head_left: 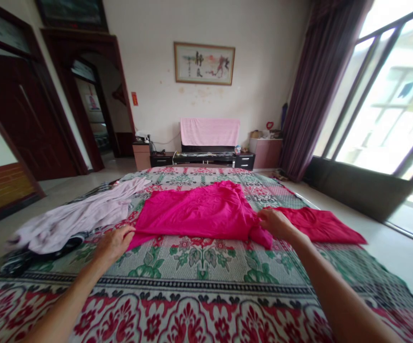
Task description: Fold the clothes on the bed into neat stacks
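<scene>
A bright pink garment [195,209] lies spread across a bed covered by a red, green and white flowered bedspread [199,276]. My left hand [115,242] pinches the garment's near left corner, fingers closed on the cloth. My right hand [276,223] grips a bunched fold of the same garment near its right side. More pink cloth [317,225] stretches to the right beyond my right hand.
A pale lilac garment [74,216] lies heaped at the bed's left over dark clothes [20,259]. Beyond the bed stand a low TV cabinet [202,159] under a pink cloth, a doorway at left, and curtains and large windows [388,109] at right.
</scene>
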{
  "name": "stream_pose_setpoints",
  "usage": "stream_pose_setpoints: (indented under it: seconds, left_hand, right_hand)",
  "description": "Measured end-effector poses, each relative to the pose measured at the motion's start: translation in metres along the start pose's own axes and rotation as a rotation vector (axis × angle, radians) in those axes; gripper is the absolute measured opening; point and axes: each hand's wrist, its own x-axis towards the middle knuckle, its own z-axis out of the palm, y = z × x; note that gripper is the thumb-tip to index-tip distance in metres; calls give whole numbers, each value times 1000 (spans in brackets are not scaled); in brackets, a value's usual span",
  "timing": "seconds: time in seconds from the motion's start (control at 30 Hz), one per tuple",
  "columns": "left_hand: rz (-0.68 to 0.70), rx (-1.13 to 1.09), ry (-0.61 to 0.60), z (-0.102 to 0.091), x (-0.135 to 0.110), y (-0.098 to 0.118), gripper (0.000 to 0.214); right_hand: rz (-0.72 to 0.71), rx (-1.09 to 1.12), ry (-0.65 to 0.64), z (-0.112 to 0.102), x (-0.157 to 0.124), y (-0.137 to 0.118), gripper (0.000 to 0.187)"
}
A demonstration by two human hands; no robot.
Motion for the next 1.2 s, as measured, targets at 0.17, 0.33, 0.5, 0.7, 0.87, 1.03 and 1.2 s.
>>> stream_pose_setpoints:
  seconds: [0.17,0.33,0.5,0.7,0.87,1.03,1.2]
  left_hand:
    - [-3,4,-18,3,1,0,38]
    - [-18,-41,-12,4,1,-2,35]
    - [43,-151,-100,2,5,-10,32]
    - [77,-441,-428,-14,2,-21,34]
    - [45,-454,-485,-21,2,-20,26]
    - [41,-387,-454,-20,4,-19,25]
    - [42,-404,-444,-17,3,-21,25]
  right_hand:
    - [-190,199,-200,-7,-6,-25,17]
    - [-323,56,-280,16,-8,-44,15]
    - [-342,-61,-233,34,-4,-37,8]
    - [-280,-85,-141,39,2,-32,20]
    - [-315,1,-203,34,-1,-33,9]
    - [-296,-13,-173,33,-4,-35,15]
    - [-336,-27,-129,41,2,-31,20]
